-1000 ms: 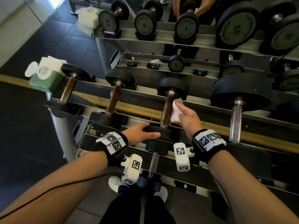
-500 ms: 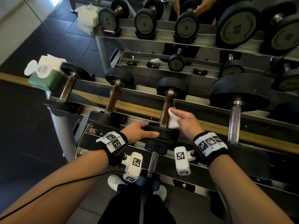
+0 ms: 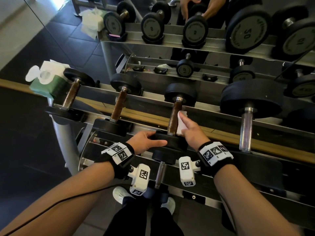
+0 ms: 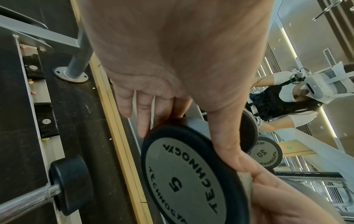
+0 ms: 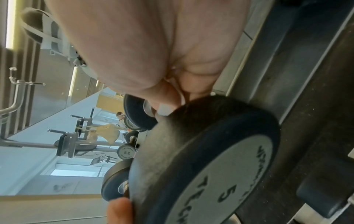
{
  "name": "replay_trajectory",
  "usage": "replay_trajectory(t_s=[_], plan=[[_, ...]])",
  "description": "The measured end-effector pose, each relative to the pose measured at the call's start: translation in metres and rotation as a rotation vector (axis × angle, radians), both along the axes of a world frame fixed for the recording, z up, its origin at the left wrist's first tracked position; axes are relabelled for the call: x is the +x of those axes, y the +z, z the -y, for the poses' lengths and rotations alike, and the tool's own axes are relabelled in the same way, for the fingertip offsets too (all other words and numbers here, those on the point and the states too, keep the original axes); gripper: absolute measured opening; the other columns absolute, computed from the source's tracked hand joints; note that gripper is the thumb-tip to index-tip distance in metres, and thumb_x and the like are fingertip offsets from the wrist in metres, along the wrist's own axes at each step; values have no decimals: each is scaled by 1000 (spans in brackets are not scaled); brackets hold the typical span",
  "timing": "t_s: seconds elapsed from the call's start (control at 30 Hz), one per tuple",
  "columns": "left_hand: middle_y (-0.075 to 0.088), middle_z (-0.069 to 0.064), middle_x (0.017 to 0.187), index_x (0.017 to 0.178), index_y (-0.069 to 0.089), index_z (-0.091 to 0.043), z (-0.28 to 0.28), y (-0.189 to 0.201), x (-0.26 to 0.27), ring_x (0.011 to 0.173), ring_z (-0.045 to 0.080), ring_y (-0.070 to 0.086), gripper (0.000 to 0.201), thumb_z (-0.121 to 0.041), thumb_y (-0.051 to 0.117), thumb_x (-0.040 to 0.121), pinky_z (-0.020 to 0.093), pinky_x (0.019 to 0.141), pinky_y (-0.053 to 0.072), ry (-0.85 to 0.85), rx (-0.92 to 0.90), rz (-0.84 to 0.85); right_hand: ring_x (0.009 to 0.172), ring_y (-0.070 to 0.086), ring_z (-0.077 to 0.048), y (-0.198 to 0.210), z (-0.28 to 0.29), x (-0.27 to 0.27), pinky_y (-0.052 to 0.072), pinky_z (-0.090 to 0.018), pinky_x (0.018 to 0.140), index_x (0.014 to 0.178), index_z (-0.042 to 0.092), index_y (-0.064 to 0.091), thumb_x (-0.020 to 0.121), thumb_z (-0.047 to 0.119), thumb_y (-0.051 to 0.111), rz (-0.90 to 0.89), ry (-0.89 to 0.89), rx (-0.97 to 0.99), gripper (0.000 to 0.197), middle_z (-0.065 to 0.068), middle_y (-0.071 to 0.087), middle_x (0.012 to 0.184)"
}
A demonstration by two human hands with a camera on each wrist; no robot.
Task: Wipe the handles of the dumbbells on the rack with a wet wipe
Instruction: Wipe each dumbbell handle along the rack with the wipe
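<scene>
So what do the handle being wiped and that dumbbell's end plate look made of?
Handle: looks like knurled metal, brown and dull, possibly rust or tarnish.
End plate: matte black rim, probably rubber, around a flat grey disc printed with a 5; whether that disc is metal or plastic is unclear.

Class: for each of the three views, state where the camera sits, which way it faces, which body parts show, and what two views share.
Head: on the head, looking down at the rack; both forearms, left hand, right hand, shoes.
Left wrist: along the left hand gripping the dumbbell's end plate.
Right wrist: along the right hand; wipe barely visible.
Shared: both wrist views show the plate marked 5.
</scene>
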State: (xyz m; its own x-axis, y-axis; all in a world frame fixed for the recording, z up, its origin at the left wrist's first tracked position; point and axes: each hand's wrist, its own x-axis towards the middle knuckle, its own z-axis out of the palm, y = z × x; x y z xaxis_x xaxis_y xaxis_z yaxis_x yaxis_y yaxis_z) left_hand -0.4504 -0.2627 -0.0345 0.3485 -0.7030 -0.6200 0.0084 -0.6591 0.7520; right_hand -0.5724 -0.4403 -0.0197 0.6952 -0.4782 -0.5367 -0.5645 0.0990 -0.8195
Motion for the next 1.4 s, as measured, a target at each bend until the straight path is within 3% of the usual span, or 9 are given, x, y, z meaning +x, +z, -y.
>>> replay_trajectory(t_s=[0.23, 0.33, 0.47, 0.63, 0.73, 0.83, 1.03, 1.17, 1.4], plan=[[75, -16, 97, 110, 68, -34, 2, 10, -1, 87, -2, 70, 42, -56, 75, 75, 25, 85, 50, -10, 10, -33, 108, 60, -18, 20, 3, -14, 53, -26, 87, 117, 18, 66, 88, -19, 36, 130, -80, 125, 56, -3, 62, 117], [71, -9, 116, 128, 60, -30, 7, 16, -3, 102, 5, 67, 58, -51, 78, 77, 33, 102, 48, -13, 71, 70, 89, 64, -13, 33, 4, -15, 54, -20, 65, 100, 18, 62, 76, -27, 35, 200, -169, 107, 58, -4, 66, 98], [53, -5, 142, 147, 43, -23, 22, 44, -4, 127, 11, 51, 73, -37, 77, 83, 24, 100, 38, 81, -46, 274, 91, 58, -25, 44, -1, -9, 50, -34, 71, 92, 18, 58, 74, -25, 36, 269, -203, 113, 51, -7, 62, 93], [59, 7, 138, 145, 45, -15, 40, 77, 2, 126, 24, 56, 49, -5, 54, 98, 45, 111, 41, 397, -342, -246, 95, 54, -32, 60, -8, -1, 45, -49, 79, 85, 26, 58, 71, -19, 39, 339, -212, 105, 50, -12, 60, 97], [60, 12, 134, 137, 53, -16, 42, 85, 10, 123, 31, 58, 38, -11, 50, 100, 46, 105, 48, 338, -330, -407, 98, 58, -32, 65, -10, 3, 46, -45, 77, 79, 31, 59, 76, -14, 45, 365, -167, 83, 47, -19, 63, 110], [62, 16, 126, 126, 58, -14, 39, 86, 20, 111, 28, 62, 29, -9, 53, 98, 38, 85, 58, 376, -282, -464, 110, 60, -22, 64, -12, 5, 53, -41, 86, 88, 24, 57, 87, -2, 60, 369, -140, 12, 26, 0, 64, 119], [63, 20, 127, 131, 55, -4, 29, 76, 41, 116, 33, 62, 34, -12, 55, 98, 44, 91, 56, 432, -218, -501, 115, 58, -16, 55, -13, 9, 55, -38, 92, 102, 31, 55, 74, 5, 79, 257, -20, -124, 45, 7, 51, 134], [62, 25, 127, 129, 54, 0, 28, 70, 50, 116, 37, 62, 35, -14, 57, 97, 49, 95, 54, 467, -244, -518, 107, 64, -16, 48, -17, 19, 58, -26, 80, 100, 23, 58, 77, -5, 73, 295, -39, -160, 39, 4, 58, 125], [63, 18, 121, 117, 61, -10, 26, 65, 57, 109, 33, 63, 22, -21, 55, 99, 46, 85, 59, 429, -303, -341, 97, 67, -16, 36, -20, 31, 60, -37, 82, 90, 33, 67, 88, 22, 71, 282, -149, -249, 11, 6, 70, 103]])
